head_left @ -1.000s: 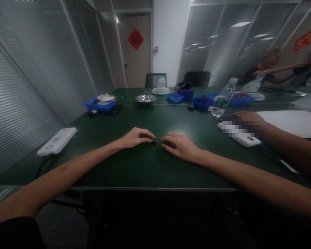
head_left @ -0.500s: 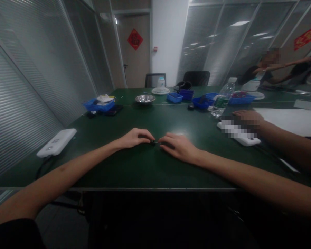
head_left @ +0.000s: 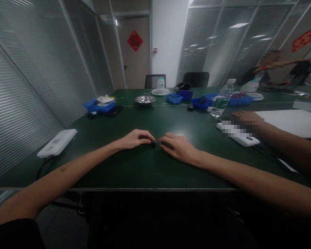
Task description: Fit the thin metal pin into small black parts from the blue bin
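Observation:
Near the middle of the dark green table (head_left: 134, 169), my left hand (head_left: 135, 139) pinches a small black piece (head_left: 153, 143) between thumb and fingertips. My right hand (head_left: 178, 147) lies opposite, curled low over the table, its fingers closed around something mostly covered by them. From those fingertips a thin metal shaft (head_left: 157, 142) runs across the narrow gap to the black piece. Both are too small and dim to name exactly. The two hands are close together without touching.
A white power bank (head_left: 57, 143) lies left with a cable. Farther back are a blue tray (head_left: 100, 105), a metal bowl (head_left: 145, 100), blue bins (head_left: 174, 98) and a water bottle (head_left: 223, 98). At right another person's hand (head_left: 248, 118) rests beside a white device (head_left: 246, 139).
Both of my hands keep almost the same place and grip. The view has shifted very slightly. The other person's hand at right has barely moved.

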Demonstrator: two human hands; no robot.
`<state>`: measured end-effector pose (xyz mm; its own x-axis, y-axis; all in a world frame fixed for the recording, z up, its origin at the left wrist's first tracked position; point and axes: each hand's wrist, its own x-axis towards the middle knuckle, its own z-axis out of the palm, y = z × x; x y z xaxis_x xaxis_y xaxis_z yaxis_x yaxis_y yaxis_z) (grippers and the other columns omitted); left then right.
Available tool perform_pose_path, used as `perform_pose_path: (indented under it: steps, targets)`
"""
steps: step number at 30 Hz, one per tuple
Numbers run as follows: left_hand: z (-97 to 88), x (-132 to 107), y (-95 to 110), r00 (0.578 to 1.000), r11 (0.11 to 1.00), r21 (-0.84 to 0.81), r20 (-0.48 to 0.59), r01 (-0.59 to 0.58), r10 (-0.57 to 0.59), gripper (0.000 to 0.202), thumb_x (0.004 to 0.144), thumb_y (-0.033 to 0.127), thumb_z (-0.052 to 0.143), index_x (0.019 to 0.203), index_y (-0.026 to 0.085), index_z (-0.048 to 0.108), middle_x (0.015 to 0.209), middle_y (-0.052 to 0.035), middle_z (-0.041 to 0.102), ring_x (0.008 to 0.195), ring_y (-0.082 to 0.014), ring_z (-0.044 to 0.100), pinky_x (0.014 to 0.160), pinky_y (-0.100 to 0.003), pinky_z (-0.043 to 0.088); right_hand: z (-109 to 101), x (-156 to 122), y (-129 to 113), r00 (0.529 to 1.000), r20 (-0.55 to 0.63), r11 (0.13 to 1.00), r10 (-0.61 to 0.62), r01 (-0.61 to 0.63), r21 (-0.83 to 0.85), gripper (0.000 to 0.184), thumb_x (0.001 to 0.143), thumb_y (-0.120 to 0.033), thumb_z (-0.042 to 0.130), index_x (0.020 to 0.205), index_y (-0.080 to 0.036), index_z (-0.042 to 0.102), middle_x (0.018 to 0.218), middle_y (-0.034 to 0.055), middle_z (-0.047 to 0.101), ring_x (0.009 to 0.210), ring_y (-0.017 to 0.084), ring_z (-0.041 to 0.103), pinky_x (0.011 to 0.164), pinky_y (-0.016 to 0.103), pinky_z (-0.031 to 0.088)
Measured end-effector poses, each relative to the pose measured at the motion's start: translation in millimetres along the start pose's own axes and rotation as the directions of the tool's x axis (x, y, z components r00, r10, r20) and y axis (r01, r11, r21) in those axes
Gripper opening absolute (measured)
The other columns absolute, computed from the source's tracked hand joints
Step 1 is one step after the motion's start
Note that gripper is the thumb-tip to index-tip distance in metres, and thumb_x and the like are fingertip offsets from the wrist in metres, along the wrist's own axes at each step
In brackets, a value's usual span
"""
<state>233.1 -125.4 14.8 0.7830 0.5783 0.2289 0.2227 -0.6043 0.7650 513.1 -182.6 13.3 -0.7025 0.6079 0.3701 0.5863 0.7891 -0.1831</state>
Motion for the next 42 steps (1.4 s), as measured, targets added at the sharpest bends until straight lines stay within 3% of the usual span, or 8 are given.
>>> perform_pose_path:
  steps: [6, 15, 21, 27, 35, 39, 42]
  targets:
    - [2.2, 1.2, 2.3, 1.000, 1.000, 0.026, 0.028, -0.011, 0.010, 0.025, 0.100, 0.029, 0.065, 0.121, 0.021, 0.075, 0.115, -0.0079, 0.073, 0.107, -0.0205, 0.067, 0.095, -0.033, 0.051, 1.8, 1.2, 0.1, 1.000, 0.015, 1.000, -0.015, 0.015, 0.004, 0.031, 0.107, -0.035, 0.050, 0.132, -0.022, 0.063, 0.109, 0.0084, 0.065, 0.085, 0.019, 0.063, 0.070, 0.030, 0.048]
    - [13.2, 3.0, 7.8, 0.997, 0.993, 0.092, -0.032, -0.069, 0.073, 0.026, 0.097, 0.029, 0.069, 0.120, 0.017, 0.073, 0.113, -0.0096, 0.072, 0.104, -0.0213, 0.066, 0.093, -0.034, 0.051, 1.6, 4.0, -2.4, 0.999, 0.027, 0.996, -0.045, 0.043, 0.076, 0.031, 0.108, -0.034, 0.048, 0.132, -0.020, 0.060, 0.116, 0.0100, 0.067, 0.093, 0.020, 0.066, 0.078, 0.033, 0.051]
    - [14.8, 5.0, 8.6, 1.000, 1.000, -0.016, -0.025, -0.012, 0.012, 0.039, 0.095, 0.029, 0.072, 0.132, 0.019, 0.066, 0.113, -0.0077, 0.071, 0.103, -0.0207, 0.066, 0.093, -0.037, 0.052, 7.7, 5.6, 1.1, 1.000, -0.007, 0.996, 0.000, 0.000, 0.088, 0.031, 0.107, -0.033, 0.050, 0.134, -0.022, 0.060, 0.116, 0.0104, 0.068, 0.097, 0.022, 0.067, 0.082, 0.035, 0.053]
    - [14.7, 2.7, 10.7, 0.999, 0.999, -0.043, -0.030, -0.021, 0.019, 0.052, 0.093, 0.030, 0.074, 0.143, 0.022, 0.059, 0.129, -0.0110, 0.065, 0.102, -0.0199, 0.066, 0.094, -0.039, 0.055, 3.5, 6.6, 3.2, 0.990, -0.091, 0.983, 0.104, -0.089, 0.159, 0.025, 0.106, -0.030, 0.053, 0.127, -0.020, 0.063, 0.111, 0.0089, 0.070, 0.092, 0.020, 0.066, 0.081, 0.033, 0.051]
    - [14.4, 1.8, 13.0, 0.995, 0.976, 0.216, -0.079, -0.039, 0.057, 0.052, 0.093, 0.037, 0.072, 0.142, 0.027, 0.059, 0.141, -0.0104, 0.057, 0.128, -0.0273, 0.056, 0.104, -0.042, 0.049, -2.4, 4.8, 3.0, 0.964, -0.120, 0.962, 0.237, -0.215, 0.171, 0.020, 0.103, -0.029, 0.057, 0.118, -0.019, 0.067, 0.105, 0.0081, 0.072, 0.085, 0.019, 0.065, 0.074, 0.031, 0.048]
    - [17.6, -2.2, 19.4, 0.993, 0.929, 0.364, -0.110, 0.073, -0.035, 0.053, 0.092, 0.047, 0.072, 0.138, 0.024, 0.060, 0.125, -0.0105, 0.062, 0.113, -0.0272, 0.060, 0.096, -0.042, 0.051, -3.9, 3.8, 4.2, 0.963, -0.107, 0.960, 0.246, -0.228, 0.162, 0.021, 0.103, -0.030, 0.057, 0.118, -0.019, 0.067, 0.103, 0.0075, 0.072, 0.082, 0.019, 0.064, 0.072, 0.031, 0.047]
    - [15.9, -4.5, 27.0, 0.999, 0.894, 0.446, -0.045, 0.046, -0.029, 0.037, 0.097, 0.046, 0.066, 0.125, 0.022, 0.067, 0.120, -0.0098, 0.063, 0.111, -0.0268, 0.059, 0.096, -0.043, 0.049, -4.6, 3.4, 4.6, 0.962, -0.113, 0.959, 0.250, -0.230, 0.163, 0.021, 0.103, -0.030, 0.058, 0.118, -0.019, 0.068, 0.104, 0.0072, 0.072, 0.083, 0.018, 0.064, 0.072, 0.030, 0.047]
